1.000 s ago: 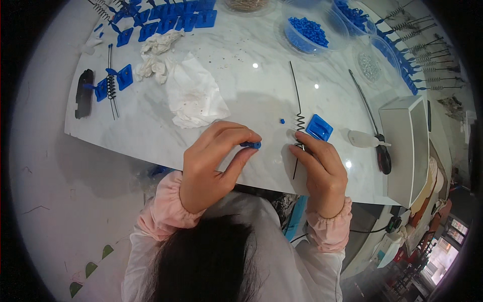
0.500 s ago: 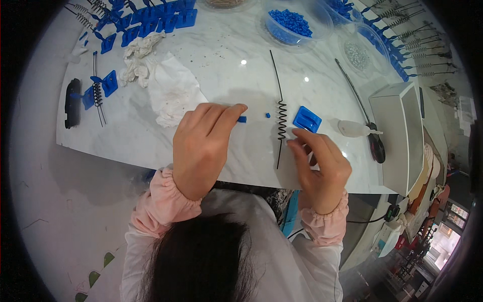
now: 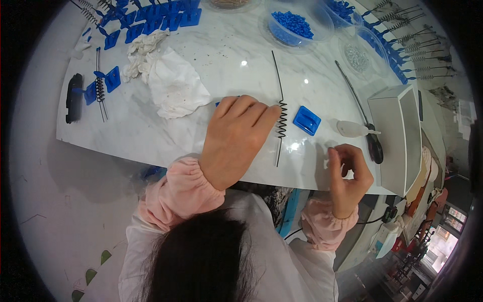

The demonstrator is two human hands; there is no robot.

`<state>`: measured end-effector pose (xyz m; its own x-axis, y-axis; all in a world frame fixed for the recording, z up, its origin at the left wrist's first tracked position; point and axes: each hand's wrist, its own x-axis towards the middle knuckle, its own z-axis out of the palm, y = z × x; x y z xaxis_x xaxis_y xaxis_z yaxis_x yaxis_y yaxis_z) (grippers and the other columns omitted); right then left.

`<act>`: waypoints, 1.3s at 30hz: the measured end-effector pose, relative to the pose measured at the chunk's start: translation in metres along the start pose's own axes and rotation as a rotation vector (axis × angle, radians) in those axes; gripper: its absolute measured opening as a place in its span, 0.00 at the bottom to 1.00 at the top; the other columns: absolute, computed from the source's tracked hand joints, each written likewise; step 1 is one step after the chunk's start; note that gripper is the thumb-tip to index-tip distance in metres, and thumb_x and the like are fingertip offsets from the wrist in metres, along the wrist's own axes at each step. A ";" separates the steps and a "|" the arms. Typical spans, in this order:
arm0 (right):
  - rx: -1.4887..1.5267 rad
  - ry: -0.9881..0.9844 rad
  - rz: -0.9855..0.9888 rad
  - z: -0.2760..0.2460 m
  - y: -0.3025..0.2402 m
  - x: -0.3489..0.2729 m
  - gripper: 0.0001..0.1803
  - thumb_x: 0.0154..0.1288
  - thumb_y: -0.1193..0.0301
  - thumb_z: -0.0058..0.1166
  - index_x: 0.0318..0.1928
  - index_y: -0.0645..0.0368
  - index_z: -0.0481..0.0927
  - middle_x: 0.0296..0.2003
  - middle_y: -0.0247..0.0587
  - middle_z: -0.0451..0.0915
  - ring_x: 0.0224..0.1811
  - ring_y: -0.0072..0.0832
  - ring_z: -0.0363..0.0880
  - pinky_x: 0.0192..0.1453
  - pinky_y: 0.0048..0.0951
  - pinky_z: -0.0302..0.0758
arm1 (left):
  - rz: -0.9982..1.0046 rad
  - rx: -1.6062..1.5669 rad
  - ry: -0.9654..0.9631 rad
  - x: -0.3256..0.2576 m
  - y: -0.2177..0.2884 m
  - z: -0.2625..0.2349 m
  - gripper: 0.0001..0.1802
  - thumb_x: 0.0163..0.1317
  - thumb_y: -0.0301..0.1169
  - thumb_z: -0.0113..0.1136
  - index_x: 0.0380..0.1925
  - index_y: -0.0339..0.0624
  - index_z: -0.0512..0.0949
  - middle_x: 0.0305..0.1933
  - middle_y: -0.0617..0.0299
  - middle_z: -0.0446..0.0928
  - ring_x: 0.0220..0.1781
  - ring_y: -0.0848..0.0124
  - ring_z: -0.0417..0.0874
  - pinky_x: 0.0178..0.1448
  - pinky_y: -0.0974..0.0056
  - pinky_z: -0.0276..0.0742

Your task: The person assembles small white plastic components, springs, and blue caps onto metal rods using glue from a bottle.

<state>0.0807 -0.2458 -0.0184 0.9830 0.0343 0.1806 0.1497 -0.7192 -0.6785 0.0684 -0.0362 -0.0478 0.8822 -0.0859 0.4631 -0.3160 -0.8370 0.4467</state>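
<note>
A black spring-shaped wire (image 3: 282, 118) with straight ends lies upright in the view, in the middle of the white marbled table. My left hand (image 3: 236, 138) reaches over from the left, fingers closed together, their tips beside the upper coils. What is under those fingertips is hidden. Part of a blue piece (image 3: 218, 104) peeks out behind its knuckles. Just right of the wire lies a blue square plastic base (image 3: 307, 121). My right hand (image 3: 350, 176) hovers near the table's front edge, thumb and curled fingers apart, with nothing visible in it.
Crumpled white tissue (image 3: 178, 88) lies left. Farther back stand bowls of blue beads (image 3: 292, 26) and clear beads (image 3: 356, 58). A screwdriver (image 3: 374, 143), a small white bottle (image 3: 351, 129) and a white box (image 3: 392, 136) are right. Blue stands with coils (image 3: 143, 25) fill the back left.
My left hand has moved right to the coil, covering the spot where a small blue bead lay. My right hand has drawn away from the wire toward the right and nearer edge.
</note>
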 end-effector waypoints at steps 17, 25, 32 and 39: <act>-0.023 -0.141 -0.370 0.048 -0.026 -0.004 0.15 0.48 0.73 0.62 0.39 0.63 0.76 0.27 0.41 0.74 0.27 0.36 0.74 0.29 0.30 0.72 | -0.174 -0.288 0.027 -0.015 -0.001 -0.012 0.18 0.48 0.15 0.54 0.42 0.37 0.75 0.36 0.56 0.75 0.38 0.61 0.77 0.40 0.63 0.73; -0.216 -0.093 -0.289 0.024 -0.008 -0.011 0.11 0.49 0.78 0.59 0.36 0.57 0.78 0.26 0.40 0.75 0.27 0.35 0.75 0.29 0.31 0.71 | -0.367 -0.592 -0.016 -0.028 -0.005 -0.024 0.15 0.51 0.13 0.56 0.41 0.34 0.76 0.37 0.56 0.77 0.39 0.71 0.80 0.46 0.71 0.75; -0.311 -0.067 -0.287 -0.015 0.021 -0.011 0.12 0.47 0.81 0.58 0.36 0.58 0.81 0.30 0.40 0.78 0.32 0.34 0.77 0.35 0.29 0.73 | -0.510 -1.014 0.123 -0.029 -0.004 -0.021 0.12 0.53 0.12 0.55 0.38 0.32 0.76 0.44 0.55 0.73 0.42 0.70 0.79 0.46 0.70 0.76; -0.234 0.002 -0.181 -0.029 0.022 -0.005 0.13 0.48 0.81 0.59 0.38 0.62 0.79 0.30 0.42 0.78 0.32 0.30 0.76 0.38 0.26 0.72 | -0.509 -1.166 -0.017 -0.030 -0.005 -0.027 0.10 0.53 0.10 0.53 0.36 0.28 0.75 0.43 0.54 0.71 0.43 0.69 0.77 0.48 0.69 0.76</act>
<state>0.0759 -0.2821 -0.0135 0.9423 0.1750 0.2855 0.2936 -0.8419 -0.4529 0.0341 -0.0147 -0.0433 0.9954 0.0894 0.0356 -0.0523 0.1918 0.9801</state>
